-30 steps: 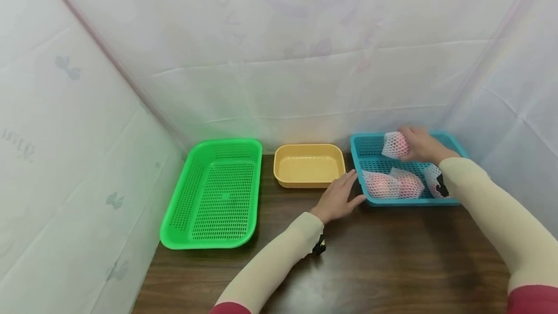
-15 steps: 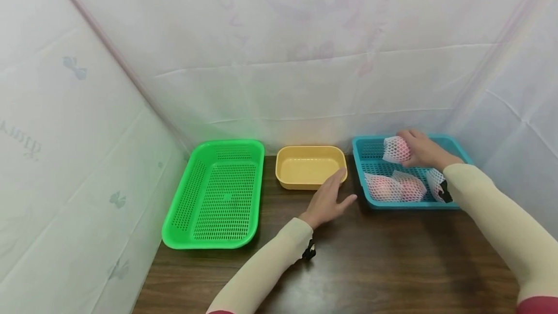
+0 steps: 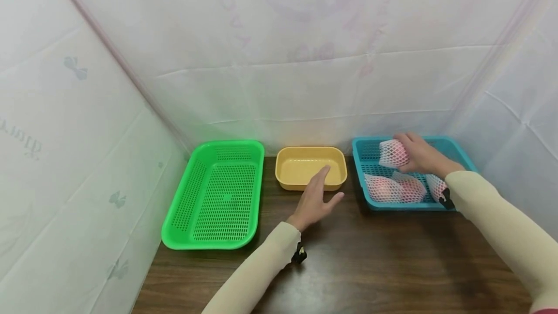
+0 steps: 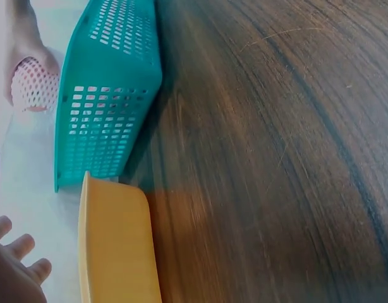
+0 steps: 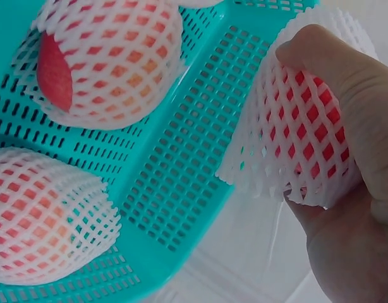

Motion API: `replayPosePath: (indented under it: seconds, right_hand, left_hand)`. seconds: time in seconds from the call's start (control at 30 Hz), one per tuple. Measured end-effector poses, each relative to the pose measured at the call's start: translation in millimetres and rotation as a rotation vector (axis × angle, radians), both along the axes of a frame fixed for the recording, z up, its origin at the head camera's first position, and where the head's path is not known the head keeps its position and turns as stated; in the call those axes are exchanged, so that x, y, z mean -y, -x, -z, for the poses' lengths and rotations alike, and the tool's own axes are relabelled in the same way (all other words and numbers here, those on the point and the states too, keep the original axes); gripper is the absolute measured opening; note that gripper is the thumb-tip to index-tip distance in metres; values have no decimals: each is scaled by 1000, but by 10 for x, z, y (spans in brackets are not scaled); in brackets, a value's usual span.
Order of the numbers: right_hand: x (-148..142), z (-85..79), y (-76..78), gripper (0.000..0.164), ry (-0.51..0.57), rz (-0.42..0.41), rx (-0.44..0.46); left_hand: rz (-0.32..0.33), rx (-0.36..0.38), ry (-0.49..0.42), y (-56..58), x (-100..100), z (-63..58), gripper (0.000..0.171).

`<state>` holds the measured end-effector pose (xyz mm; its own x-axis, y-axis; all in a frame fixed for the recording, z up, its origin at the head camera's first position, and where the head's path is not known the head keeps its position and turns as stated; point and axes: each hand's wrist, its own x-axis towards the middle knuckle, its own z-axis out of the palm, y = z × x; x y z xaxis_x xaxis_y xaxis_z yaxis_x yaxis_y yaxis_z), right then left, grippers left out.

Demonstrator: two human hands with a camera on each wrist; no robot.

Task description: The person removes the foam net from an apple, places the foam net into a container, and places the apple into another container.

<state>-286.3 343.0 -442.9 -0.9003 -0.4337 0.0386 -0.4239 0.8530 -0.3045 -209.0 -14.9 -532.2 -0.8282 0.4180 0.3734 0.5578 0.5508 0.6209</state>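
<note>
My right hand (image 3: pixel 423 155) grips a red fruit (image 3: pixel 394 153) in a white foam net, held over the back of the blue basket (image 3: pixel 370 150). In the right wrist view, the thumb lies across the net of this fruit (image 5: pixel 308 126). Several more netted fruits, such as this one (image 3: pixel 382 189), lie along the basket's front side. My left hand (image 3: pixel 310 205) is empty, its fingers extended and thumb spread, and it overlaps the front of the yellow tray (image 3: pixel 284 183) in the head view. Some of its fingertips (image 4: pixel 40 270) show beside the tray in the left wrist view.
A green perforated basket (image 3: pixel 257 197) stands on the left with nothing in it. The wooden table (image 3: pixel 362 265) stretches in front of all the containers. White printed sheets (image 3: pixel 305 91) hang close behind and at both sides.
My left hand has moved left, away from the blue basket's edge to the yellow tray's front. The right hand keeps its hold on the netted fruit and has shifted slightly left over the last half second.
</note>
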Motion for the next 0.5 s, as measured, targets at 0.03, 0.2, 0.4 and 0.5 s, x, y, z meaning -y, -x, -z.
replayPosePath:
  seconds: [0.03, 0.2, 0.4, 0.5]
  right_hand:
    - [15, -6, -12, 93, 2, -3, 0]
    - [118, -43, -52, 94, 14, -18, -4]
    - [231, -59, -99, 94, 36, -11, 14]
    - [269, -59, -131, 95, 41, -17, 32]
  left_hand:
    - [-8, -8, -3, -2, 21, -3, 84]
    - [-55, -50, -44, -14, 132, -25, 82]
    - [-66, -85, -78, -44, 261, -23, 79]
    - [-72, -60, -79, -61, 311, -14, 79]
